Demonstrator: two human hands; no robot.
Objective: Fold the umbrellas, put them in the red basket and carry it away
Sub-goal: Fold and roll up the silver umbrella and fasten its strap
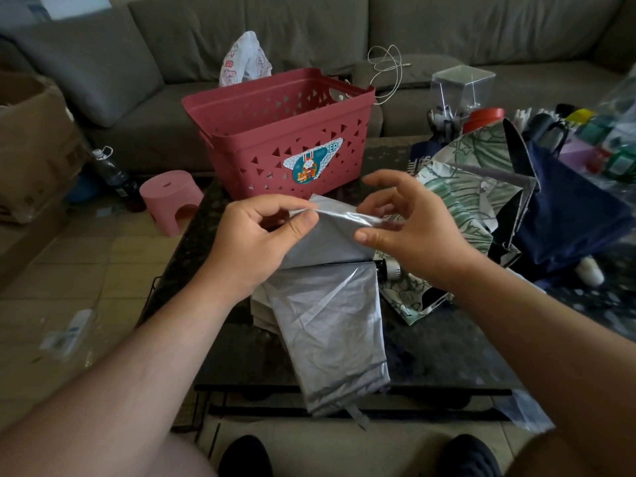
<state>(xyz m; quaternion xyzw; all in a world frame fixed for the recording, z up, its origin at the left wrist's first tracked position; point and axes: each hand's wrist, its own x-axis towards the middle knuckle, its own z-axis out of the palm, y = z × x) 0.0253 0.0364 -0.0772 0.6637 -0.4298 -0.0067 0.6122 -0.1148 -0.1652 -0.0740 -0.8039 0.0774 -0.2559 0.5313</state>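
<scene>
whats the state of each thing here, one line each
silver-grey fabric umbrella: collapsed on the dark table, canopy loose, not yet rolled
left hand: pinches a fold of its canopy
right hand: pinches the same fold, other fingers spread
red plastic basket with triangle holes: upright, no umbrella visible inside
green leaf-print umbrella: unfolded, crumpled
navy blue umbrella: unfolded, spread
pink plastic stool: upright on floor
</scene>
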